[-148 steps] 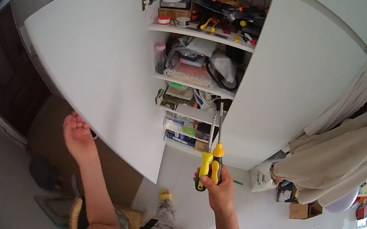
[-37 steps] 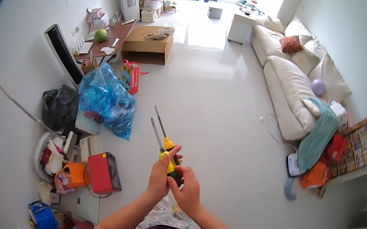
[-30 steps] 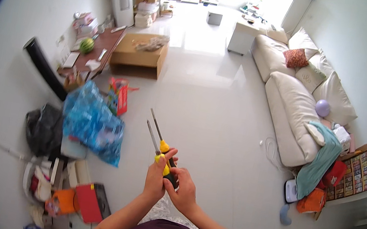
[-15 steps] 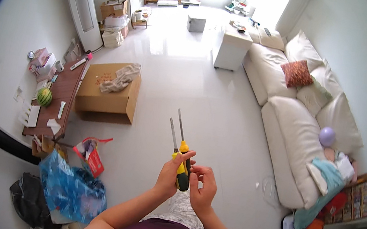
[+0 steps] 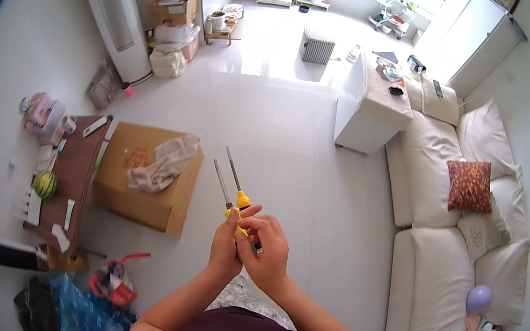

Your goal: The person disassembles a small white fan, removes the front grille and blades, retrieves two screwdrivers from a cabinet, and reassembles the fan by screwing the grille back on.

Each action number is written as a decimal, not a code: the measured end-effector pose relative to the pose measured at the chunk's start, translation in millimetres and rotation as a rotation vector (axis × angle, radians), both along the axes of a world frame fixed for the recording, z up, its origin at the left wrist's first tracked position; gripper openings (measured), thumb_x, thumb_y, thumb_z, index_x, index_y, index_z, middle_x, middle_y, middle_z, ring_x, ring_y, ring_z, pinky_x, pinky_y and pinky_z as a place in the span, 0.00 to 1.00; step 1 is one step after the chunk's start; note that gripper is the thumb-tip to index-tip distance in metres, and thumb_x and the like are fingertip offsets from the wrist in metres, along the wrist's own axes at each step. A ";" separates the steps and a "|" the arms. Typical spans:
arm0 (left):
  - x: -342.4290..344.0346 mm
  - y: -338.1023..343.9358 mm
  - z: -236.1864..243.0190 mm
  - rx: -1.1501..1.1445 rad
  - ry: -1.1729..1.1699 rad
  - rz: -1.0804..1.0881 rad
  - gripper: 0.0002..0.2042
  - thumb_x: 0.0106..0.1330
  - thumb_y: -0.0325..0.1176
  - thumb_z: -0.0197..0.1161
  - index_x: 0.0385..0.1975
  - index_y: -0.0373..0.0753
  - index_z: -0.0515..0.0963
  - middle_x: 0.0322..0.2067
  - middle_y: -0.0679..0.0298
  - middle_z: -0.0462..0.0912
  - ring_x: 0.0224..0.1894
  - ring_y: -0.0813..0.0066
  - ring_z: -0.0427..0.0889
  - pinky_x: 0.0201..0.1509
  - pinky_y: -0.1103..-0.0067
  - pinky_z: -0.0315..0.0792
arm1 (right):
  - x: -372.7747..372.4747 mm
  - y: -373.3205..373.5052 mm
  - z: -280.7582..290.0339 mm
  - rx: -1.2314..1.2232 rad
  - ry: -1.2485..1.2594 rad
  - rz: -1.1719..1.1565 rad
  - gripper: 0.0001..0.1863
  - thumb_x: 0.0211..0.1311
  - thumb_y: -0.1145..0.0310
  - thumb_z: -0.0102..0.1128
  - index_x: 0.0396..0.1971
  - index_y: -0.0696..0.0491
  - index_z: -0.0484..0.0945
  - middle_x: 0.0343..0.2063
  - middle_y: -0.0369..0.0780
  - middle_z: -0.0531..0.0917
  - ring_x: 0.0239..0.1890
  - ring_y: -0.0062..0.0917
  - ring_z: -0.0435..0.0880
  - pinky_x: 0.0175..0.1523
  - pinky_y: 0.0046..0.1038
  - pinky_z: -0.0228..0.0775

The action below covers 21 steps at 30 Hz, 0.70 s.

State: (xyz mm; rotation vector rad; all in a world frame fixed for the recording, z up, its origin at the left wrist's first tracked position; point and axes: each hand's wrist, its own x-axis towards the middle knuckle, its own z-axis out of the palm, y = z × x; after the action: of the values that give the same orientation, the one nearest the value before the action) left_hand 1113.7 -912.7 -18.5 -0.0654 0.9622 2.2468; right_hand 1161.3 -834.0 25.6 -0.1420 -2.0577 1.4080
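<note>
Screwdrivers, two, yellow handles, held at chest, tips pointing to 11 o'clock. Left hand and right hand both wrapped tight on handles. Cupboard gone from view now; box at 9 o'clock.

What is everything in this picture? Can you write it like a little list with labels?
Place: a living room with a pale floor
Left hand: wrapped around the handles of two screwdrivers
Right hand: on the same handles, touching the left hand
Screwdrivers: yellow and black handles, metal shafts pointing up and away
Left side: cardboard box with a cloth on it, low brown table
Right side: white sofa with a patterned cushion
</note>
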 end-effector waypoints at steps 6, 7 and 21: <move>-195.7 134.5 -10.4 -0.101 0.064 -0.124 0.27 0.68 0.51 0.44 0.51 0.29 0.68 0.42 0.60 0.74 0.43 0.76 0.73 0.49 0.79 0.68 | -181.0 140.1 -12.7 -0.079 -0.076 0.014 0.07 0.51 0.80 0.58 0.32 0.58 0.74 0.28 0.39 0.76 0.26 0.20 0.75 0.30 0.19 0.69; -229.5 156.1 -4.8 -0.097 0.063 -0.170 0.27 0.68 0.51 0.44 0.51 0.29 0.68 0.42 0.60 0.74 0.43 0.76 0.73 0.49 0.79 0.68 | -207.5 165.2 -8.2 -0.074 -0.077 -0.010 0.07 0.51 0.80 0.57 0.32 0.58 0.74 0.28 0.39 0.76 0.26 0.20 0.76 0.30 0.19 0.69; -576.7 524.2 -28.6 -0.083 -0.085 -0.198 0.22 0.70 0.47 0.42 0.49 0.32 0.67 0.44 0.60 0.74 0.45 0.75 0.75 0.49 0.78 0.70 | -569.3 517.1 -32.9 -0.122 -0.038 -0.219 0.05 0.52 0.77 0.59 0.29 0.57 0.74 0.23 0.38 0.76 0.22 0.21 0.76 0.28 0.20 0.68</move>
State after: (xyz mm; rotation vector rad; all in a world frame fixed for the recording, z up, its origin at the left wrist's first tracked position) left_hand 537.0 -388.4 -47.1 -0.0978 0.9720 2.0071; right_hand 591.9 -316.9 -7.4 -0.4343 -1.9200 1.4026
